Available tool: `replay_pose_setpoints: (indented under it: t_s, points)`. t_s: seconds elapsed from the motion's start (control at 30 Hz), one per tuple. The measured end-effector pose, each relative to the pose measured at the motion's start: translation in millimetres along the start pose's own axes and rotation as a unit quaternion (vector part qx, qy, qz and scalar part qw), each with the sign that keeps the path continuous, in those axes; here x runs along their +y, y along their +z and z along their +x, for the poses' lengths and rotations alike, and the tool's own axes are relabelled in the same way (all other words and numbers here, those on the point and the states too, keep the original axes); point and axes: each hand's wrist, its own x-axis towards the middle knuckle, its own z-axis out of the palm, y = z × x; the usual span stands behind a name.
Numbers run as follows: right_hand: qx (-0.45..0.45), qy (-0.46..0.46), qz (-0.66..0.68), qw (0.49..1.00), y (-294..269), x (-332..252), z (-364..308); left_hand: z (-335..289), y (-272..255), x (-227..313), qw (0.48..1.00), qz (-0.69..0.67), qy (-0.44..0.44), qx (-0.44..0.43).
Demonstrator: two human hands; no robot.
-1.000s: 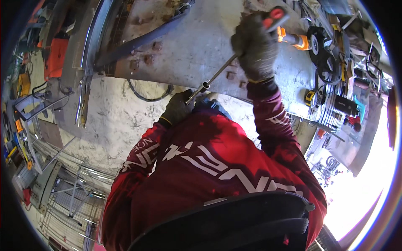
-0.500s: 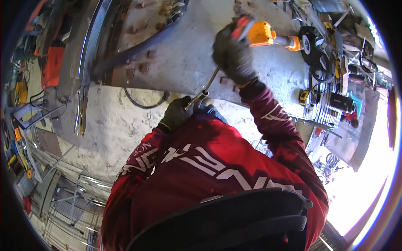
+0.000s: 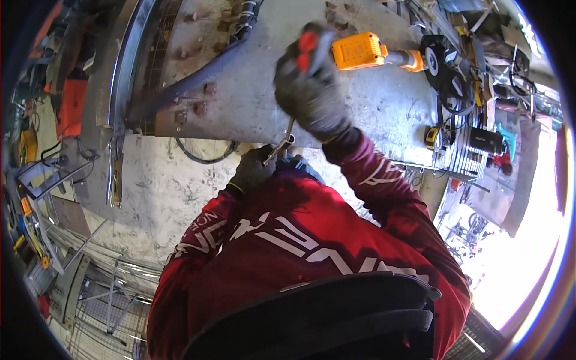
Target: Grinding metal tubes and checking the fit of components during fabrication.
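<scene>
My right hand (image 3: 312,96), in a dark work glove and smeared by motion, is closed round a red-and-black-handled tool (image 3: 308,42). From under this fist the tool's thin metal shaft points down toward a short metal tube (image 3: 278,149); whether its tip is inside the tube I cannot tell. Close to my body, over the near edge of the bench, my gloved left hand (image 3: 252,169) grips that tube, its fingers partly hidden. An orange-and-grey cordless grinder (image 3: 363,51) lies on the metal bench top (image 3: 240,108), just right of my right hand.
A thick dark hose (image 3: 192,81) crosses the bench at left, near a long metal rail (image 3: 123,66). Rusty blocks (image 3: 200,108) stick up from the plate. At right lie a yellow tape measure (image 3: 433,138) and a metal grate (image 3: 468,162). A cable loop (image 3: 207,161) hangs below the edge.
My right hand has moved left and slightly toward me with the tool, so less of its shaft shows above the tube. My left hand and the tube have barely moved.
</scene>
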Motion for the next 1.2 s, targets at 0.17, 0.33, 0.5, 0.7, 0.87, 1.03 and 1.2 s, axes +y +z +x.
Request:
replay_pose_setpoints:
  t_s: [0.17, 0.33, 0.5, 0.7, 0.87, 1.03, 1.2]
  points:
    - [0.140, 0.032, 0.061, 0.988, 21, -21, -10, 1, -12, 19, 0.999, 0.020, -0.015, -0.022]
    - [0.021, 0.045, -0.249, 0.967, 11, -10, -44, 1, -4, 12, 0.999, -0.032, -0.015, 0.000]
    - [-0.043, 0.051, -0.030, 0.997, 6, -57, -47, -10, 9, -7, 1.000, -0.014, 0.020, 0.012]
    - [0.047, 0.036, -0.065, 0.996, 13, -75, -31, 8, -11, 21, 0.997, -0.058, 0.039, -0.013]
    - [0.077, 0.134, -0.138, 0.978, 2, -55, -32, 8, 6, -4, 0.997, -0.007, 0.071, -0.009]
    - [0.018, 0.106, -0.073, 0.992, -19, -47, -31, 7, 4, 6, 0.996, 0.044, 0.074, -0.019]
    - [0.037, 0.136, -0.033, 0.989, -18, -63, -17, 13, 21, -25, 0.997, -0.052, 0.039, -0.034]
